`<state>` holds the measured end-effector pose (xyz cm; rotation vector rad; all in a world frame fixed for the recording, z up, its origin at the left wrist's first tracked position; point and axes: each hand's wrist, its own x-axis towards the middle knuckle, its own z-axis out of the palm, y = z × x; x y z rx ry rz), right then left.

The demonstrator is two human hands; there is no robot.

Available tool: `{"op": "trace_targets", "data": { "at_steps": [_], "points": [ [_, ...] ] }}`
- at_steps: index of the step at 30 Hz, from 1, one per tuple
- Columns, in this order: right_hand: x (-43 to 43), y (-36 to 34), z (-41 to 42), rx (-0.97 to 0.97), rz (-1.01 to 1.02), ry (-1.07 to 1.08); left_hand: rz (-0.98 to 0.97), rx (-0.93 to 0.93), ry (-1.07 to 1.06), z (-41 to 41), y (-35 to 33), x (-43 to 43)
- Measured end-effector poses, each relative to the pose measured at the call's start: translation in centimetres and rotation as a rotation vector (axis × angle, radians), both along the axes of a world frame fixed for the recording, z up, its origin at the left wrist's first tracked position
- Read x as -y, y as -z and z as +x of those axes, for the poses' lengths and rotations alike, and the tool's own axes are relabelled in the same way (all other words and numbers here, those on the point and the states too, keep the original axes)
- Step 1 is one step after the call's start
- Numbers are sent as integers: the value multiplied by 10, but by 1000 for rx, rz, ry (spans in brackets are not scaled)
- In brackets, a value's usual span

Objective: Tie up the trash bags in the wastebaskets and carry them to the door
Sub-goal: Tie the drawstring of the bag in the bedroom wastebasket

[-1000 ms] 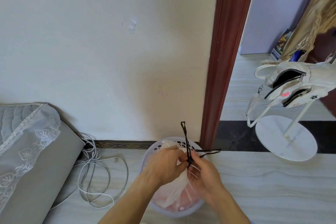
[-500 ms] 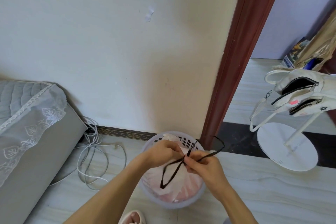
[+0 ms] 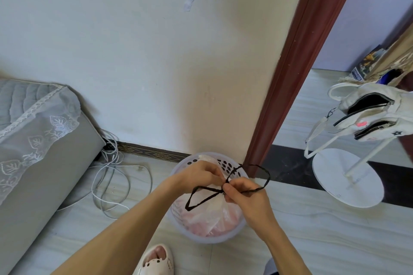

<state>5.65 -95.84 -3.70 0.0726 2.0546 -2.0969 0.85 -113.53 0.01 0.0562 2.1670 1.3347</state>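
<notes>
Since half a second back: left loop of the cord [image 3: 202, 196] has drawn a little flatter and hangs lower at 7 o'clock of the knot; right loop now arcs out wider toward 2 o'clock, past the bin rim. Both hands sit almost where they were, over the bin mouth.

Left hand [image 3: 196, 175]: fingers curled in, pinching the gathered bag neck and cord at the crossing point. Right hand [image 3: 244, 196]: fingers closed on the cord just right of the crossing, thumb on top; the right loop runs out from this grip.

Bag [image 3: 214, 214]: translucent white, pinkish contents showing through, still seated inside the bin [image 3: 185, 227]. Bin is pale lilac, perforated wall, standing on the floor against the wall, just beside the foot of the door frame [image 3: 297, 67] at its 1 o'clock.

Around: white cable [image 3: 111, 185] coiled on the floor at 9 o'clock of the bin; grey lace-covered unit [image 3: 40, 140] further left. Stand [image 3: 347, 182] with a round white base at 3 o'clock, well apart, a white pouch [image 3: 375, 109] draped on it. A slipper [image 3: 156, 260] at 6 o'clock, near the bin.
</notes>
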Motion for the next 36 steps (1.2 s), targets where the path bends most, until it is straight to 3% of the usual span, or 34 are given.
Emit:
{"op": "trace_targets", "data": {
  "at_steps": [7, 12, 14, 20, 25, 30, 36],
  "points": [
    [-6, 2, 0, -72, 199, 17, -42, -28, -13, 0, 5, -1],
    [-5, -2, -7, -327, 681, -145, -188, -103, 30, 2, 11, -2],
    [-2, 0, -9, -384, 751, -121, -200, -112, 23, 3, 9, -2],
    [9, -3, -13, -351, 484, 149, 95, 27, -164, 4, -3, -5],
    [14, -11, -10, -364, 304, 217, 134, 11, -128, 9, -3, -1],
    [15, -12, -16, -147, 96, 233, 157, -20, -160, 8, -4, 0],
    [9, -6, -18, -21, -42, 183, 102, -64, -130, 8, -5, 0]
  ]
}}
